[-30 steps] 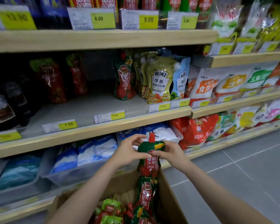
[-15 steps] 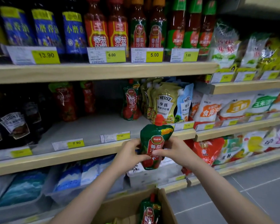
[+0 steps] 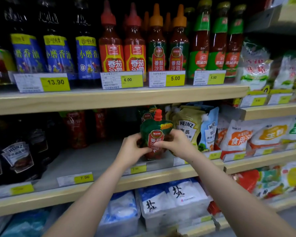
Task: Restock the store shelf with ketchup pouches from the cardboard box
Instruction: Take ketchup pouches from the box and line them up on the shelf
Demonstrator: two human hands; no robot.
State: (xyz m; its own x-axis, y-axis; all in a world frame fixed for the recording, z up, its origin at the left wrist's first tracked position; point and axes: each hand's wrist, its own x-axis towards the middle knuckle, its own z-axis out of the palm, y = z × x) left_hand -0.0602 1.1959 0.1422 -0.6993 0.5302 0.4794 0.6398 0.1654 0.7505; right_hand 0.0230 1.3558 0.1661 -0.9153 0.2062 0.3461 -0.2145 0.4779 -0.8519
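A green and red ketchup pouch [image 3: 155,134] with a red cap stands upright over the front of the middle shelf [image 3: 85,161]. My left hand [image 3: 132,149] grips its left side and my right hand [image 3: 175,142] grips its right side. Directly behind it, another ketchup pouch [image 3: 146,115] stands on the same shelf, mostly hidden. The cardboard box is out of view below.
Heinz pouches [image 3: 188,129] stand right beside my right hand. Dark red pouches [image 3: 75,129] sit at the shelf's back left, dark Heinz packs [image 3: 17,158] at far left. Ketchup bottles [image 3: 133,48] line the shelf above. Salt bags [image 3: 169,197] in bins lie below.
Both hands have lifted the pouch from above the box up to the middle shelf. My view has tilted upward, so the box has dropped out of sight.
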